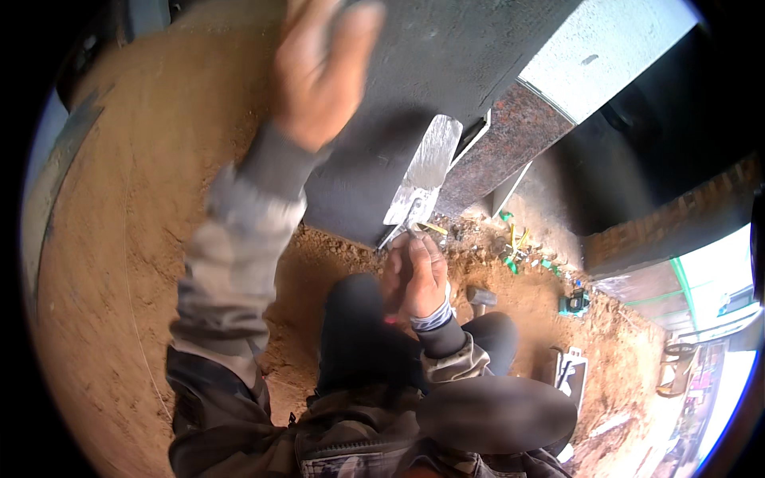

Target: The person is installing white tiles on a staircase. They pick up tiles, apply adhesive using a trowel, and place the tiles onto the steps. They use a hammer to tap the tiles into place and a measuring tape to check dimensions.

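My left hand [323, 72] is raised at the top over a dark grey slab [462, 40], blurred, its fingertips too unclear to tell what, if anything, they hold. Low in the middle, my right hand [414, 271] is closed round the handle of a metal trowel. The trowel's long, pale, scuffed blade [422, 151] points up along the slab's face, beside a white-edged strip and a speckled reddish-brown stone piece [510, 143] on the right.
Brown dirt [143, 159] spreads leftward. A mallet [482, 299] lies by my knee; yellow and green small tools [514, 247], a green-black device [575, 301] and a metal tray [578, 362] are to the right. A dark recess with a brick edge [669, 215] borders the upper right.
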The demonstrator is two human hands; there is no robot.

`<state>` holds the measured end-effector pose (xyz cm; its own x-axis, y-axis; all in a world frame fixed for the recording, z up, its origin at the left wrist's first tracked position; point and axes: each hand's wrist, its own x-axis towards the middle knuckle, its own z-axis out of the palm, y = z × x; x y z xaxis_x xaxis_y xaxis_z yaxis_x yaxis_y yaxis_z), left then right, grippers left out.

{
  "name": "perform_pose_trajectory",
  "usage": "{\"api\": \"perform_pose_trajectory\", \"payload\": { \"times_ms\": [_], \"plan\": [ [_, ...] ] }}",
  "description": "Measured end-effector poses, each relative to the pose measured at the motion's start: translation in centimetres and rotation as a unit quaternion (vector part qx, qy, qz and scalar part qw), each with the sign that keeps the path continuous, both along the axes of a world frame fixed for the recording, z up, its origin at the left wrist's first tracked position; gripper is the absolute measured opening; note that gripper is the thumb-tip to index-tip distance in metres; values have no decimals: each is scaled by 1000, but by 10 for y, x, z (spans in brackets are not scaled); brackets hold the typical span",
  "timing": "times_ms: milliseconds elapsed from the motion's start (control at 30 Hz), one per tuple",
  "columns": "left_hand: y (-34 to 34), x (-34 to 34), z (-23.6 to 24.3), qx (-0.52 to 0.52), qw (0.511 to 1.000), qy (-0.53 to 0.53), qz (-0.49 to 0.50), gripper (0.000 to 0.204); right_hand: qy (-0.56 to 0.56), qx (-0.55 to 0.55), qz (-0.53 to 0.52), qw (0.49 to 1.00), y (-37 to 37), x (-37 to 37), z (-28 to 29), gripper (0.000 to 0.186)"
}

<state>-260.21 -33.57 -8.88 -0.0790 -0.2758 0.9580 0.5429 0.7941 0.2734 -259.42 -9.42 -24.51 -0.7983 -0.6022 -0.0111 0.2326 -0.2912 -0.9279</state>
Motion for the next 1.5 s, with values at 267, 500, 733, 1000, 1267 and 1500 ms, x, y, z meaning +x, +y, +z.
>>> {"api": "perform_pose_trajectory", "payload": {
  "times_ms": [267,500,733,1000,1267,1500],
  "plan": [
    [39,90,-114,154,980,-126,-4,56,20,-30,-6,999,-16,5,18,26],
    [62,114,-171,257,938,-233,10,52,18,-63,-10,998,-22,0,18,26],
    [70,125,-208,319,906,-277,5,49,36,-67,-27,997,-26,-1,12,25],
    [88,130,-224,328,892,-312,8,48,18,-60,-56,996,-40,-2,-23,20],
    [124,108,-213,254,922,-290,-33,55,24,-46,-99,994,-57,-2,-115,21],
    [165,97,-255,240,926,-270,-113,60,47,-23,-121,991,-73,-19,-200,17]
  ]
}}
